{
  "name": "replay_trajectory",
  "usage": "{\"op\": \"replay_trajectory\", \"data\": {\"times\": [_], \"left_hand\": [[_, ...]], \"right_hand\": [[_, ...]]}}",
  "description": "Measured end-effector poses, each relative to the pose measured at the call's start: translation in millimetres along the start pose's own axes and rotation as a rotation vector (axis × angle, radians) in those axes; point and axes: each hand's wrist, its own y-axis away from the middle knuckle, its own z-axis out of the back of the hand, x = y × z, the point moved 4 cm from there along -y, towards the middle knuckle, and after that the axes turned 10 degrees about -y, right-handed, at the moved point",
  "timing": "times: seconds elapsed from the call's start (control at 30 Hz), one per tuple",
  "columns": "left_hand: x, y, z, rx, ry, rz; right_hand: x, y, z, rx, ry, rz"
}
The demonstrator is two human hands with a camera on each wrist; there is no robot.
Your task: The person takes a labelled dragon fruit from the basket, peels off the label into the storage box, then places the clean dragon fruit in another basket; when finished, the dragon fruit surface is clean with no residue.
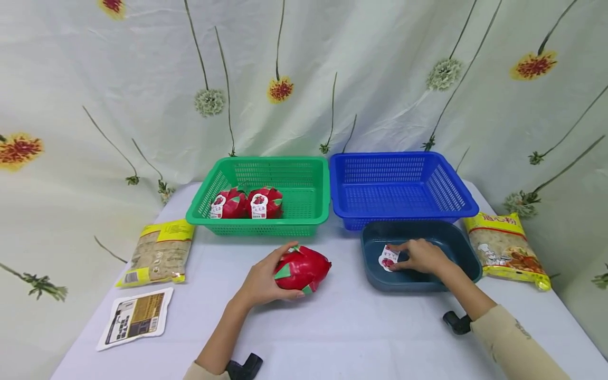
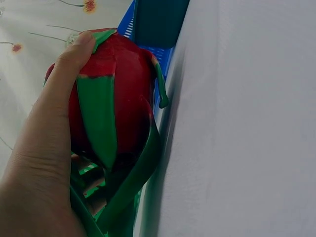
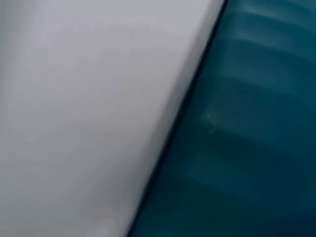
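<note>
My left hand point(image 1: 267, 278) grips a red dragon fruit point(image 1: 306, 268) with green scales, low over the white table. In the left wrist view the thumb lies along the side of the dragon fruit point(image 2: 131, 89), with other fingers partly hidden behind it. Inside the dark teal basin point(image 1: 418, 286), my right hand point(image 1: 420, 257) pinches a white label point(image 1: 388, 258) printed with a dragon fruit, thumb and forefinger at its edges. The right wrist view shows only the basin's wall point(image 3: 247, 123) and white cloth; the hand is outside it.
A green basket point(image 1: 266, 227) holds two labelled dragon fruits point(image 1: 269, 199) behind the left hand. Beside it stands a blue basket point(image 1: 404, 211), behind the basin. Yellow-topped food bags point(image 1: 159, 252) flank both sides, the right bag point(image 1: 505, 250) near the basin. A flat packet point(image 1: 135, 318) lies front left.
</note>
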Motion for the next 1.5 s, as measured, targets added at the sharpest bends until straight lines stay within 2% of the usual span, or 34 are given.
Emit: {"op": "replay_trajectory", "data": {"times": [0.17,0.27,0.37,0.5,0.57,0.63,0.73,0.83,0.93,1.0,1.07,1.2,1.27,1.37,1.43,1.5], "left_hand": [[-1.7,-4.5,0.2,0.025,0.004,0.034],[-2.2,-8.8,-0.7,0.070,0.007,0.066],[-3.0,-12.0,0.2,0.129,0.026,0.089],[-4.8,-14.1,4.7,0.210,0.068,0.074],[-5.4,-16.0,7.3,0.256,0.089,0.045],[-5.4,-18.3,10.8,0.314,0.120,0.011],[-3.5,-20.1,17.7,0.417,0.190,-0.027],[1.0,-19.1,24.1,0.521,0.280,-0.031],[5.1,-17.5,27.2,0.583,0.353,-0.032],[6.0,-16.7,27.9,0.588,0.382,-0.037],[5.2,-17.9,27.8,0.571,0.382,-0.053],[-5.4,-26.2,32.6,0.542,0.366,-0.097],[-17.7,-37.2,39.0,0.533,0.361,-0.137],[-44.2,-63.8,53.8,0.499,0.369,-0.175],[-65.1,-88.3,64.8,0.437,0.384,-0.198],[-85.0,-116.2,72.4,0.348,0.406,-0.199]], "right_hand": [[3.8,3.6,8.0,-0.025,-0.069,0.100],[11.5,11.5,23.5,-0.070,-0.144,0.134],[21.7,22.0,50.8,-0.191,-0.168,0.181],[28.9,31.9,99.0,-0.441,-0.130,0.231],[23.0,32.6,120.9,-0.530,-0.133,0.199],[9.2,30.1,137.3,-0.561,-0.135,0.152],[-18.9,23.8,148.4,-0.504,-0.139,0.046],[-47.4,17.3,145.2,-0.374,-0.124,-0.046],[-69.9,14.4,135.8,-0.244,-0.128,-0.109],[-78.1,14.4,129.8,-0.179,-0.166,-0.137],[-83.5,16.3,125.6,-0.147,-0.207,-0.161],[-86.0,17.4,122.7,-0.140,-0.278,-0.180],[-86.6,17.6,122.9,-0.140,-0.284,-0.184],[-86.8,17.0,122.8,-0.145,-0.293,-0.186],[-86.0,16.6,121.8,-0.150,-0.311,-0.180],[-84.6,16.0,120.1,-0.160,-0.328,-0.174]]}}
